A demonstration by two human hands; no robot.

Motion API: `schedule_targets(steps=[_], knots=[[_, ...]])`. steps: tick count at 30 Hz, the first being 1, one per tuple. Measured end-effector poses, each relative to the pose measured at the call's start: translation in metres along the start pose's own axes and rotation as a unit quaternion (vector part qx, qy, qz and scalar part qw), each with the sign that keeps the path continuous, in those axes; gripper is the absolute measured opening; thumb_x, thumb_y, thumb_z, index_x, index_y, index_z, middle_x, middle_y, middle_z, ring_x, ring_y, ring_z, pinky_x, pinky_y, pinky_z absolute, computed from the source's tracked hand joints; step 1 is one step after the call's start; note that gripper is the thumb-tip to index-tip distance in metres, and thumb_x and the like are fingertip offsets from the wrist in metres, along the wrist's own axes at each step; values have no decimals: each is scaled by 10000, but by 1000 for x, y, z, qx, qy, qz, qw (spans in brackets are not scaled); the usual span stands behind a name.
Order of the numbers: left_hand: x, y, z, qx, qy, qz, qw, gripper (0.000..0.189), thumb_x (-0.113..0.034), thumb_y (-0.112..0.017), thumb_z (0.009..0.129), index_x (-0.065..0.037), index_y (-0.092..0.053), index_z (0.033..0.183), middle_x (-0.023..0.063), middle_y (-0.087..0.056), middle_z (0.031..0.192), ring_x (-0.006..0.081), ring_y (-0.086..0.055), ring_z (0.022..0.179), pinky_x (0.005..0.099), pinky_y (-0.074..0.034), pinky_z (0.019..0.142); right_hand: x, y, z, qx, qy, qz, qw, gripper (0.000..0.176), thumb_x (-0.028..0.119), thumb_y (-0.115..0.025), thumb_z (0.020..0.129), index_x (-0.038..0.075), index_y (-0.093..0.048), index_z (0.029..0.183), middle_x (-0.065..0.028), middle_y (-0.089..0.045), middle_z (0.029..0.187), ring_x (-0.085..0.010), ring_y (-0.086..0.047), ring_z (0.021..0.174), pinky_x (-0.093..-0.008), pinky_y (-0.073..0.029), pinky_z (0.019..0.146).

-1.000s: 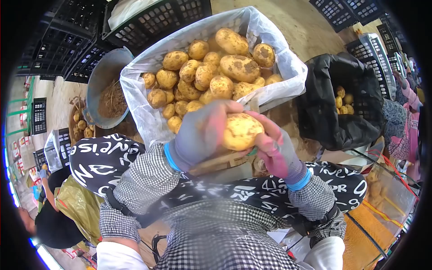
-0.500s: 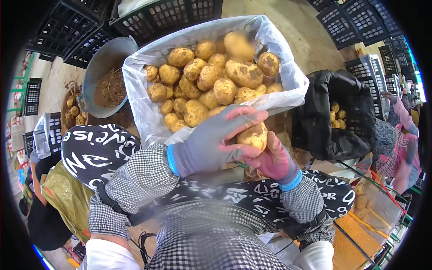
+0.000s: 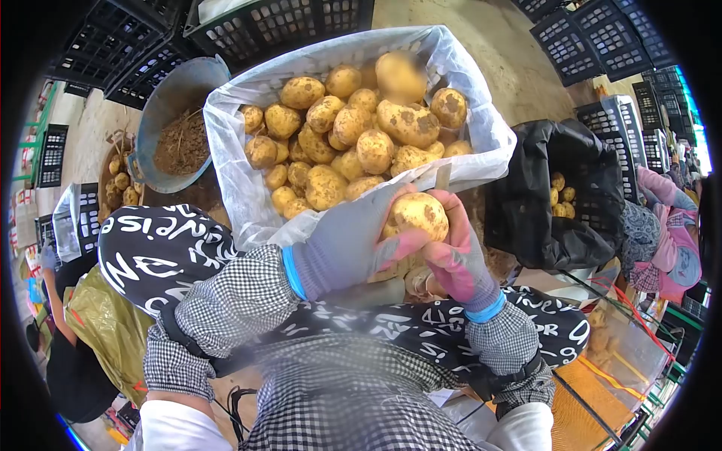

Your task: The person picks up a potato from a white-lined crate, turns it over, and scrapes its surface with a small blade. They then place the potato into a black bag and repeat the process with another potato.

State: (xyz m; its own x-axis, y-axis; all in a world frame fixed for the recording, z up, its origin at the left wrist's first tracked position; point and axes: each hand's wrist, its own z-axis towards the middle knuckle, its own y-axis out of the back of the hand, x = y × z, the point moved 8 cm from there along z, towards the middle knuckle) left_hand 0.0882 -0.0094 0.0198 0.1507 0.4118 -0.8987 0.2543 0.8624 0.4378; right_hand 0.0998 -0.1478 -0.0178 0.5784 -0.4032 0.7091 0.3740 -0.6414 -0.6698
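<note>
One potato (image 3: 420, 215) with brown soil patches is held between my two gloved hands, just in front of the lined crate. My left hand (image 3: 353, 237), in a grey and pink glove, curls round its left side. From the right, my right hand (image 3: 460, 252) closes on it with thumb and fingers. Beyond them stands a crate with a white liner (image 3: 492, 143), filled with many soil-marked potatoes (image 3: 327, 186). A pale strip (image 3: 443, 177) shows at the liner's near edge, just above the held potato.
Left of the lined crate is a blue-grey bucket (image 3: 154, 161) with soil and dry roots. A black-lined crate (image 3: 519, 218) with a few potatoes stands at the right. Black crates (image 3: 278, 34) sit at the back. Co-workers appear at both sides, one in pink sleeves (image 3: 662, 225).
The potato has been turned in my hands and raised slightly to the left. My left fingers have shifted from over its top to its side, and more of the potato shows.
</note>
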Motion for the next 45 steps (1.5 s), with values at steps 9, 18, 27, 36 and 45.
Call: schedule_targets(steps=[9, 18, 27, 36, 45], knots=[[3, -10, 9, 10, 101, -335, 937, 542, -401, -596, 981, -18, -523, 1356, 137, -608, 1202, 210, -602, 1095, 328, -482, 948, 17, -5, -2, 0, 1, 61, 998, 747, 267, -807, 806, 80, -372, 1384, -109, -514, 1320, -236, -519, 1253, -381, -443, 1069], [9, -3, 6, 101, 138, -106, 980, 712, -488, -641, 922, -64, -436, 1456, 135, -540, 1359, 218, -553, 1226, 335, -433, 1036, 26, 10, 2, -46, 3, -53, 998, 819, 211, -891, 714, 47, -388, 1339, -112, -493, 1340, -228, -509, 1268, -395, -434, 1082], [1, 4, 2, -43, 51, -124, 990, 428, -339, -536, 1006, -44, -563, 1315, 153, -645, 928, 214, -658, 758, 324, -518, 715, 15, 1, 0, -44, -11, 14, 999, 799, 159, -886, 714, 78, -393, 1338, -96, -515, 1315, -220, -527, 1239, -393, -453, 1064], [1, 1, 12, -4, 105, -309, 945, 378, -290, -535, 1026, -18, -565, 1286, 33, -581, 1003, 103, -550, 872, 271, -475, 802, 26, 0, 0, -9, 23, 45, 999, 781, 151, -882, 717, 88, -397, 1326, -85, -530, 1296, -217, -536, 1223, -386, -472, 1042], [28, -8, 2, 41, 235, -473, 848, 501, -257, -638, 962, -9, -520, 1380, 100, -598, 1253, 144, -554, 1185, 292, -446, 1021, 32, 1, 1, -44, 32, -176, 983, 744, 49, -871, 687, 49, -436, 1291, -95, -501, 1308, -205, -531, 1216, -379, -470, 1040]])
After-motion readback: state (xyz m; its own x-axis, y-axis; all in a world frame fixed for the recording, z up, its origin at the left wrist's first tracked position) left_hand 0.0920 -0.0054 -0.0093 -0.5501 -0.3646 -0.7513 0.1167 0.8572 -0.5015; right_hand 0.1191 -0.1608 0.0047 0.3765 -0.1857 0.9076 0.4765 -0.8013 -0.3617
